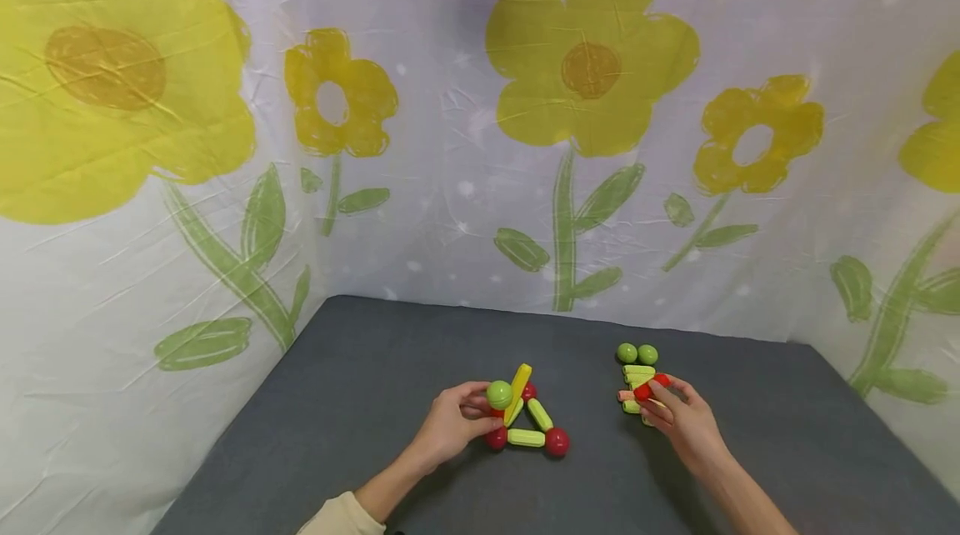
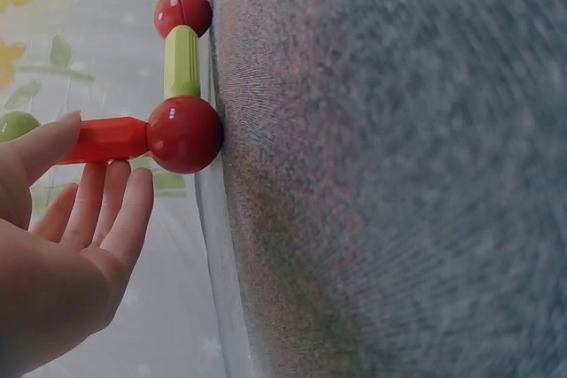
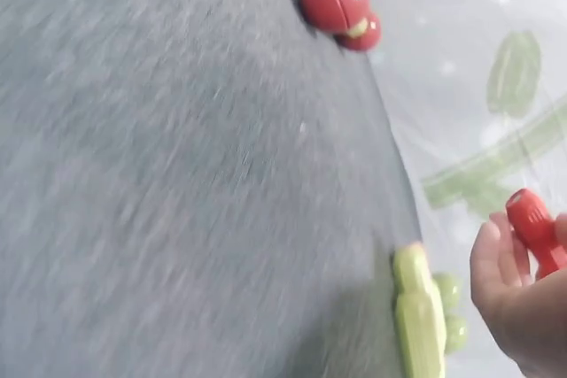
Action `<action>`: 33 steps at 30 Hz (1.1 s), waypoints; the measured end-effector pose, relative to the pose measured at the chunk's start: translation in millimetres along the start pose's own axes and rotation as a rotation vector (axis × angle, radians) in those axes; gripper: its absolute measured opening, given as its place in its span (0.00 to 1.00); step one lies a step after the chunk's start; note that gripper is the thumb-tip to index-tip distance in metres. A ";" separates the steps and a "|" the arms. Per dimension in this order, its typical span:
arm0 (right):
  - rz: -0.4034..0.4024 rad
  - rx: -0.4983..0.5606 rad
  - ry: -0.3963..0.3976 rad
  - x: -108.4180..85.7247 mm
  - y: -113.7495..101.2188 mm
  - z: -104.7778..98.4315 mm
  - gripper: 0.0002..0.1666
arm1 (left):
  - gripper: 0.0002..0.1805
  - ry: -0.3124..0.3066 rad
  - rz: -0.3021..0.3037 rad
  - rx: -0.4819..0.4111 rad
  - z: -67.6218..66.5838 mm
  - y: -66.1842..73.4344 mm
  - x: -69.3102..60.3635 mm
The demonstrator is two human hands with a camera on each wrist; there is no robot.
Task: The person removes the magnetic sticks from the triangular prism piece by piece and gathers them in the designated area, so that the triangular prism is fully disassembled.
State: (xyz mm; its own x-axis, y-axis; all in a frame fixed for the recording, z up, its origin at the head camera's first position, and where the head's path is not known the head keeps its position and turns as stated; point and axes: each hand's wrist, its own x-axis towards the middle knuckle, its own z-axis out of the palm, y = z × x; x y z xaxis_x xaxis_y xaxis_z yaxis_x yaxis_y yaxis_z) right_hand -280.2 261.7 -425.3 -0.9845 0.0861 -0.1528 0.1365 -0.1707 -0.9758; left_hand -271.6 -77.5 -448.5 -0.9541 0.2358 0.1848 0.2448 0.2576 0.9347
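left hand had the upright red rod pinched, thumb on the near side, fingertips on the far side, gap only as wide as the rod. rod stood on the near-left red ball of a triangle lying on the dark table; green ball sat on top. pinch probably steadied it, since a ball up top over one joint looked tippy. triangle likely gave a wide base. yellow rod slanted beside the green ball; couldn't tell what its lower end met.

right hand had a loose red rod pinched between thumb and fingers, one end sticking out, likely to leave that end free. it was over the light green rods, well apart from the triangle. two spare green balls sat just behind those, presumably grouped for easy reach.

pose: left forearm in from lower left, right forearm from lower right, right hand clear of the table.
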 end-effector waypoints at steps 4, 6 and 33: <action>0.040 0.004 0.045 -4.3 2.2 -14.9 0.26 | 0.28 -0.001 -0.006 0.000 -0.2 0.4 -0.1; 0.051 0.003 0.059 -6.5 3.9 -20.7 0.26 | 0.28 -0.002 -0.009 -0.001 0.0 1.0 -0.1; 0.234 -0.197 0.233 -1.1 25.1 -47.5 0.36 | 0.29 0.029 -0.069 -0.071 2.0 -0.1 -2.1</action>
State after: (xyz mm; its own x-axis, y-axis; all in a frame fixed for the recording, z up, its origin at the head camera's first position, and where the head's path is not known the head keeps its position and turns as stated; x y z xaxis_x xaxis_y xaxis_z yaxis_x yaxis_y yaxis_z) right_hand -270.5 304.0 -457.0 -0.8759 0.2915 -0.3845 0.3958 -0.0218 -0.9181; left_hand -269.3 -76.1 -449.7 -0.9731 0.1921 0.1271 0.1665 0.2052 0.9645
